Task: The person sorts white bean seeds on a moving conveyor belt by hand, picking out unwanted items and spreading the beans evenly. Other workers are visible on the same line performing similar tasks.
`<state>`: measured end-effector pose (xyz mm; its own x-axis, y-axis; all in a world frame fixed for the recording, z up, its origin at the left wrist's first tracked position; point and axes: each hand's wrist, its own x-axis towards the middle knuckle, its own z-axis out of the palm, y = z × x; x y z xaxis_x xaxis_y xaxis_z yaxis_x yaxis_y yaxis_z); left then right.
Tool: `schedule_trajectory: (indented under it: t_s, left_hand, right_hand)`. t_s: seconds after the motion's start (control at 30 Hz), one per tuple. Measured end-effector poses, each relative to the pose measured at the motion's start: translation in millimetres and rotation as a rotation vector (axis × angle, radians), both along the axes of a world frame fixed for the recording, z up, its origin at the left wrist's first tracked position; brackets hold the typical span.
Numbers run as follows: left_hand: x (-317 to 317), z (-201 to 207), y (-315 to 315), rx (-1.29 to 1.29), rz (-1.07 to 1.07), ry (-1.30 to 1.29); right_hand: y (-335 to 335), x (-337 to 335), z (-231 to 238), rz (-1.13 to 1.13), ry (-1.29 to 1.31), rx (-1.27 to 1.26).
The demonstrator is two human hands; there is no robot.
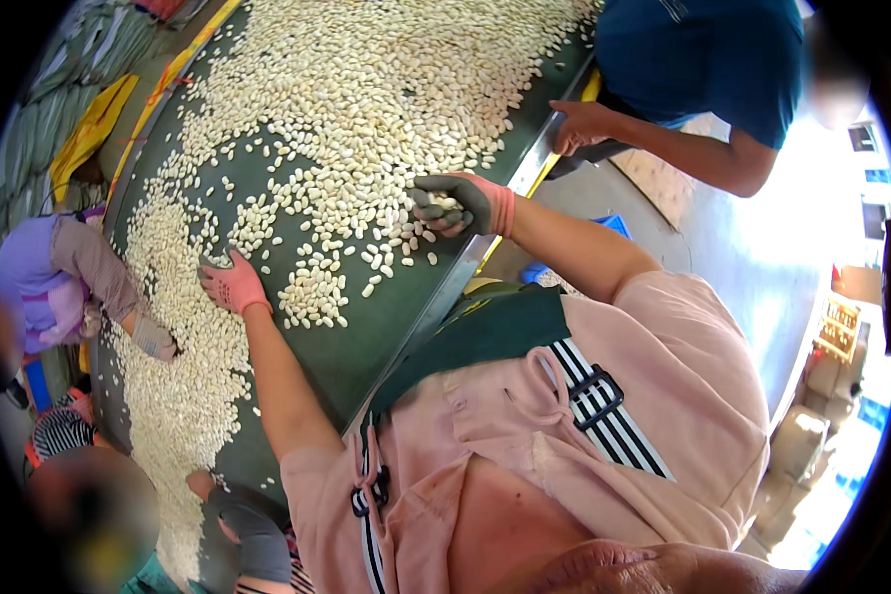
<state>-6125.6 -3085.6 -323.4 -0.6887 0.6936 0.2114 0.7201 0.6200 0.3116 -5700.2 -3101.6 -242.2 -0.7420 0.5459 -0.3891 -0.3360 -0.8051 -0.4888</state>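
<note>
White beans (366, 89) spread across the green surface (391, 312) before me.
A co-worker's gloved hand (152, 338) is over them at left; next, my left hand (234, 284) rests open among them; farther right, my right hand (457, 206) curls around a few, near the metal edge (462, 265).

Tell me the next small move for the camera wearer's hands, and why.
Probably draw the left hand toward the body, spreading some of the white beans onto the green table: they lie dense beside its fingers, bare surface shows nearer the body, and the right hand is busy, curled around a few beans.
</note>
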Motion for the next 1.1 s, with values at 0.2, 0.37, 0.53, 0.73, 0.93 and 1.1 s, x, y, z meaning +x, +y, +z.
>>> schedule_trajectory:
  t_s: [0.2, 0.37, 0.53, 0.73, 0.93, 1.1]
  left_hand:
    - [101, 8, 15, -0.123, -0.35, 0.142]
    - [212, 31, -7, -0.155, -0.903, 0.072]
    - [216, 59, -41, -0.349, -1.026, -0.005]
    - [101, 26, -106, 0.289, -0.667, -0.317]
    - [27, 24, -204, 0.351, -0.092, -0.367]
    - [78, 9, -208, 0.292, -0.009, -0.582]
  right_hand:
    - [-45, 6, 20, -0.157, -0.759, 0.4]
    - [-92, 62, -3, -0.274, -0.251, 0.008]
    - [-159, 164, -22, -0.701, -0.325, -0.299]
    - [-314, 365, -158, -1.052, -0.182, -0.148]
    - [-250, 237, -138, -0.504, -2.056, 0.34]
    - [-133, 17, 2, -0.44, -1.298, 1.317]
